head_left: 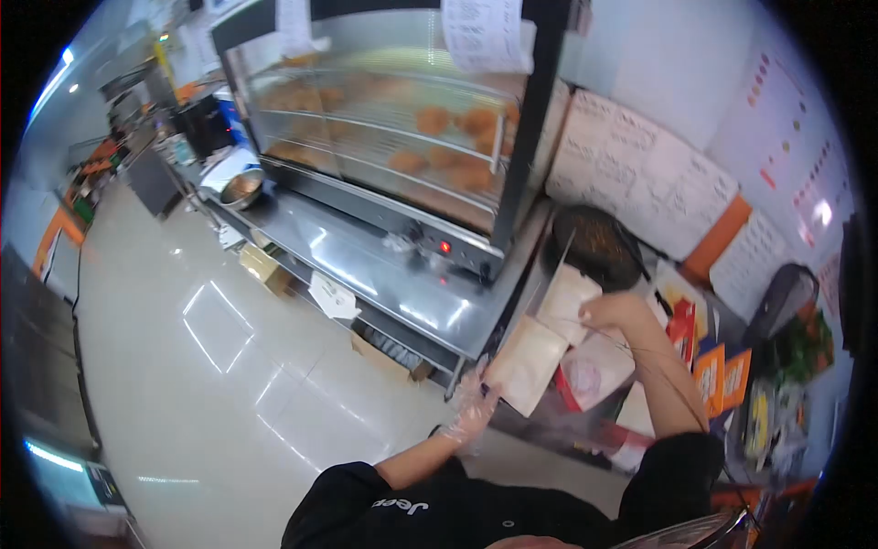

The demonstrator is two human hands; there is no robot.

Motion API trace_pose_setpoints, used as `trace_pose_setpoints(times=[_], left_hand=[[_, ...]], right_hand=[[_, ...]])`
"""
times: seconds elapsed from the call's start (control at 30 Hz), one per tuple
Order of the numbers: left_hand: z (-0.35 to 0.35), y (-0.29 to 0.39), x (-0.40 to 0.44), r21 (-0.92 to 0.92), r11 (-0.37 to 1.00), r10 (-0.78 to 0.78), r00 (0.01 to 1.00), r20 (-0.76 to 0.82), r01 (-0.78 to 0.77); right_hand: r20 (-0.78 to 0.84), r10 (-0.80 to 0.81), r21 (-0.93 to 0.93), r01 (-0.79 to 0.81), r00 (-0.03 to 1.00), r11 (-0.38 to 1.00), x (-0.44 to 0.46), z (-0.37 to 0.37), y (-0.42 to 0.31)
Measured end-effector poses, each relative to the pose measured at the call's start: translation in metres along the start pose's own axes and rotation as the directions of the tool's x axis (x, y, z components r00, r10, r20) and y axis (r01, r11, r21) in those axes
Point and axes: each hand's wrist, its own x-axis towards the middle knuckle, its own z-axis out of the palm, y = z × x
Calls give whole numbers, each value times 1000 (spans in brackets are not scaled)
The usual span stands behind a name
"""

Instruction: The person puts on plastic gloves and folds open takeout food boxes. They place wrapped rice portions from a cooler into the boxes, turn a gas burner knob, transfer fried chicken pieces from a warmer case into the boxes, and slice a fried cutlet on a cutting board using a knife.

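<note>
Hands at 2 pale packets, grips unclear.
Gloved left hand (474,410) at near packet (528,366) edge, right hand (608,311) bent by far packet (565,297); can't tell if either grips. Black pan (596,249) beyond, glass-front cabinet (384,119) left.

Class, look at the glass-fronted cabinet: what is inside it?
Inside the cabinet, browned, rounded food pieces sit on wire racks. Papers hanging over the upper glass cover whatever is behind them; blur hides the exact food.

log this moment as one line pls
left hand: clear glove, at edge of pale packet | right hand: at second pale packet | black pan: beyond both | cabinet: red light on
</note>
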Motion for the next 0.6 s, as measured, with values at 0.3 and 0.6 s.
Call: trace_pose_setpoints(times=[0.3, 0.6], left_hand=[[-45, -72, -2, -129, 983, 183, 760, 624, -131], [-245, -70, 222, 55, 993, -13, 382, 924, -100]], right_hand=[[-676, -157, 471, 585, 720, 660, -127, -73, -84], [-871, 434, 160, 704, -229, 692, -101, -262, -149]])
